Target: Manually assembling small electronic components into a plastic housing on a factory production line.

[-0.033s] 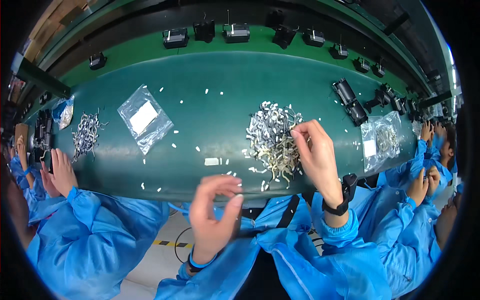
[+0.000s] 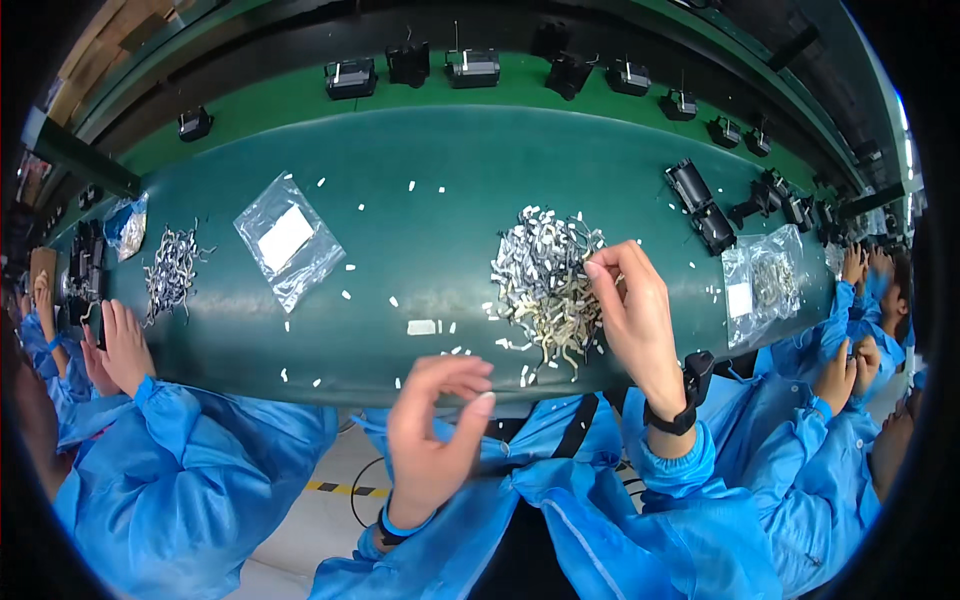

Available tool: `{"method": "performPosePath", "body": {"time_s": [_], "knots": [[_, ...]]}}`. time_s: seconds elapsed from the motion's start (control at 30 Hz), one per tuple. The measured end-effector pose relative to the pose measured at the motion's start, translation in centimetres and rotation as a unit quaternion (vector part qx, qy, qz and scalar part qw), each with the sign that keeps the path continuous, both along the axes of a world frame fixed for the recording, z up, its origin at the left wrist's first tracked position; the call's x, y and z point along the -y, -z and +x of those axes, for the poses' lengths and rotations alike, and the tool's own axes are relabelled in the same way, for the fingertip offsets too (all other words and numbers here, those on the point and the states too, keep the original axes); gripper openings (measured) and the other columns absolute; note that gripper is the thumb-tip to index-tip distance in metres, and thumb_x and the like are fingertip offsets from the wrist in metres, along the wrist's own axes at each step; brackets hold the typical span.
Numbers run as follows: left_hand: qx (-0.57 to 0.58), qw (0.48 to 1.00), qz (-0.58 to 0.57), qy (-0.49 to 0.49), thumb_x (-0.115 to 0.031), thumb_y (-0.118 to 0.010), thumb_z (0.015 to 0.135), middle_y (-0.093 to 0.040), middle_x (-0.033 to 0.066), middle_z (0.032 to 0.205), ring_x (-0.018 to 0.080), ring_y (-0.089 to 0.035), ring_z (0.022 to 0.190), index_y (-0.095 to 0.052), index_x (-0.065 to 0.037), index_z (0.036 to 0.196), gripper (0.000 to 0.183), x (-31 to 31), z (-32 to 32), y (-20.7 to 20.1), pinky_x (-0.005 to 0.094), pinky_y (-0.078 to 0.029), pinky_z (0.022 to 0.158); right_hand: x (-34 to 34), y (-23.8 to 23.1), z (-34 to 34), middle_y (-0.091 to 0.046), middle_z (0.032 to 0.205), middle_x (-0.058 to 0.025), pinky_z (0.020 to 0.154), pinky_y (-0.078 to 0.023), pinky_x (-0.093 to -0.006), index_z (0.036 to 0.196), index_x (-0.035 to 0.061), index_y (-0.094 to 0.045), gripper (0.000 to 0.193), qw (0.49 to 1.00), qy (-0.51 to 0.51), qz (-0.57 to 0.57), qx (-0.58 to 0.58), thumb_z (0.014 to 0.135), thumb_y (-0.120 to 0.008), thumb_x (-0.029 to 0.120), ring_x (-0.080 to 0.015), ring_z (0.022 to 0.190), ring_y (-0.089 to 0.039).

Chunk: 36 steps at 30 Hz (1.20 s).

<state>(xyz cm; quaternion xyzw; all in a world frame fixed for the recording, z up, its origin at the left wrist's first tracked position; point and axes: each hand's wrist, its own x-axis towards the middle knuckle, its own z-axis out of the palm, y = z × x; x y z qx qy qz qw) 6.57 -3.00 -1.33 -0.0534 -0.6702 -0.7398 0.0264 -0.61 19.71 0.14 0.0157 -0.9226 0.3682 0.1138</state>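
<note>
A heap of short black, grey and cream wires with small white ends [image 2: 540, 275] lies on the green table right of centre. At the heap's right side is my right hand [image 2: 635, 310], its thumb and forefinger drawn together in a pinch; anything between the tips is too small to make out. My left hand [image 2: 435, 425] hovers over the table's near edge, left of the heap. Its fingers are curved, the thumb stands apart from them, and nothing shows in it.
Small white bits are scattered over the green table [image 2: 400, 240]. A clear bag with a white label [image 2: 290, 240] lies left, another bag [image 2: 765, 280] right, near black housings [image 2: 700, 205]. Black devices [image 2: 472, 68] line the far side. Co-workers' hands [image 2: 125, 350] are at both sides.
My left hand has shifted slightly to the right and toward me. My right hand stays almost still at the heap.
</note>
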Motion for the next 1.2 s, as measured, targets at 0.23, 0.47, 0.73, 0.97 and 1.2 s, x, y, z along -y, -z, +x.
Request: {"method": "performPosePath", "body": {"time_s": [0.23, 0.47, 0.73, 0.97, 1.2], "knots": [[0.000, 0.996, -0.078, 0.050, 0.009, -0.064, 0.088, -0.067, 0.0138, 0.105, 0.0152, -0.065, 0.087, -0.064, 0.004, 0.120, 0.033, -3.6, -3.5, -2.0, 0.0267, -0.051, 0.077, -1.3, 0.8, -0.7, -0.065, 0.086, -0.0136, 0.067, -0.052, -0.0323, 0.102, -0.0028, -0.060, 0.011, 0.996, 0.045, -0.052, -0.053, 0.093, -0.064, 0.000, -0.0220, 0.074, -0.065], [-0.029, 0.990, -0.130, 0.043, 0.008, -0.065, 0.087, -0.068, 0.0128, 0.104, 0.0150, -0.065, 0.086, -0.064, 0.003, 0.120, 0.034, -4.3, -4.6, -1.7, 0.0266, -0.051, 0.075, -1.5, 0.1, 0.9, -0.069, 0.092, -0.0080, 0.073, -0.054, -0.0263, 0.112, -0.0021, -0.065, 0.021, 0.972, 0.050, -0.229, 0.011, 0.091, -0.066, -0.005, -0.0131, 0.080, -0.067], [-0.298, 0.941, -0.072, -0.145, -0.008, -0.090, 0.065, -0.046, 0.0236, 0.137, 0.0304, -0.060, 0.113, -0.042, 0.004, 0.141, 0.091, -1.3, -8.3, -10.6, 0.0360, -0.057, 0.081, -2.4, -0.3, 1.5, -0.067, 0.091, -0.0100, 0.073, -0.054, -0.0271, 0.107, -0.0011, -0.070, 0.019, 0.980, -0.021, -0.197, -0.006, 0.089, -0.067, -0.006, -0.0166, 0.082, -0.068], [-0.364, 0.920, -0.115, -0.092, -0.006, -0.086, 0.068, -0.050, 0.0214, 0.129, 0.0283, -0.060, 0.107, -0.047, 0.004, 0.133, 0.076, -2.3, -12.1, -14.6, 0.0351, -0.056, 0.080, -1.5, -1.0, 0.5, -0.068, 0.092, -0.0121, 0.074, -0.054, -0.0287, 0.103, -0.0028, -0.069, 0.015, 0.988, -0.129, -0.090, 0.007, 0.089, -0.068, -0.005, -0.0192, 0.082, -0.068], [-0.301, 0.947, -0.101, -0.054, -0.003, -0.081, 0.072, -0.054, 0.0193, 0.121, 0.0263, -0.060, 0.102, -0.051, 0.004, 0.126, 0.062, -3.2, -7.5, -14.9, 0.0343, -0.054, 0.080, -0.3, -0.8, 5.8, -0.068, 0.093, -0.0136, 0.078, -0.053, -0.0329, 0.098, -0.0041, -0.068, 0.013, 0.977, -0.128, -0.172, 0.005, 0.085, -0.070, -0.005, -0.0250, 0.087, -0.066]]}}
